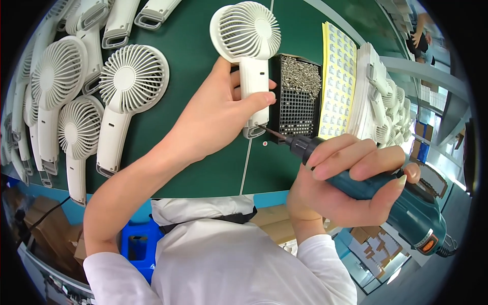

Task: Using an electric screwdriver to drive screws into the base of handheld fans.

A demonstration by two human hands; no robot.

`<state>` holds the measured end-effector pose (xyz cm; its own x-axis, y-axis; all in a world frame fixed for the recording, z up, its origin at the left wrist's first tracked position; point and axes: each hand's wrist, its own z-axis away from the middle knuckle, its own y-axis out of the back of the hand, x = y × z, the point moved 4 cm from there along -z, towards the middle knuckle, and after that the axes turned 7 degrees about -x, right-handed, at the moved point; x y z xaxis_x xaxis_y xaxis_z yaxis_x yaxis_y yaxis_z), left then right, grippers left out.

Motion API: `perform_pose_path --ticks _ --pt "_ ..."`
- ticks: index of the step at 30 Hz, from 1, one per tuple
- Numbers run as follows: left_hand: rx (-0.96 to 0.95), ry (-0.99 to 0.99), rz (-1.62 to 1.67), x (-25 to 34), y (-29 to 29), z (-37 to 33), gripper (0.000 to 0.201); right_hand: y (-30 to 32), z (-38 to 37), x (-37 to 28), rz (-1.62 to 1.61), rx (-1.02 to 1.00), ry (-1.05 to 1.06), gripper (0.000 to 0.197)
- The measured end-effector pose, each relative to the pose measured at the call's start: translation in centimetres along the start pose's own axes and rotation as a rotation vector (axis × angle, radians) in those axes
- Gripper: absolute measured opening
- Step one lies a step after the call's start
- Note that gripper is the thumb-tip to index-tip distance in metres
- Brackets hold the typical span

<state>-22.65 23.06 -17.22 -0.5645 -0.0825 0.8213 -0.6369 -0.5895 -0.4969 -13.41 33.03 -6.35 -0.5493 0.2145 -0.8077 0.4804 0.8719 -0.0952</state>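
Observation:
My left hand [218, 109] is wrapped round the handle of a white handheld fan [252, 76], thumb across its front and the round grille turned away from me. In my right hand [356, 178] is a teal electric screwdriver [406, 208], held sideways with its bit pointing left. The bit's tip reaches the bottom end of the fan's handle, by the loop there; whether a screw sits under it is too small to tell. Just right of the fan stands a black screw tray [297, 99], with loose silver screws [300, 73] heaped at its far end and a grid of holes nearer me.
Several white fans [133, 79] lie piled on the green table [193, 30] at the left. Right of the tray are a yellow-edged sticker sheet [338, 76], a white stack [360, 86] and more fans [389, 112]. A blue stool [140, 244] stands below the table edge.

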Motion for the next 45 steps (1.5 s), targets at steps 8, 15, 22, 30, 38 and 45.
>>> perform_pose_path --ticks 8,15,22,30,38,45 --pt "-0.009 -0.023 -0.007 -0.2 -0.2 -0.2 0.056 0.2 0.0 1.0 -0.068 -0.042 -0.027 0.02" --pt "-0.002 0.027 -0.022 -0.1 0.0 0.0 0.055 0.3 -0.2 1.7 -0.076 -0.07 -0.051 0.021" --pt "0.01 0.039 -0.059 0.2 -0.4 -0.1 0.056 3.8 -1.1 0.4 -0.05 0.154 -0.09 0.02" --pt "0.013 0.03 -0.073 0.6 -0.5 0.0 0.052 4.5 -0.2 1.0 0.027 0.156 -0.152 0.024" --pt "-0.001 0.009 -0.061 0.6 -0.7 -0.2 0.05 4.6 0.1 1.7 0.188 0.108 -0.108 0.019" --pt "0.004 0.006 -0.047 0.6 -0.6 -0.1 0.051 3.9 0.3 1.6 0.286 0.038 -0.061 0.018"
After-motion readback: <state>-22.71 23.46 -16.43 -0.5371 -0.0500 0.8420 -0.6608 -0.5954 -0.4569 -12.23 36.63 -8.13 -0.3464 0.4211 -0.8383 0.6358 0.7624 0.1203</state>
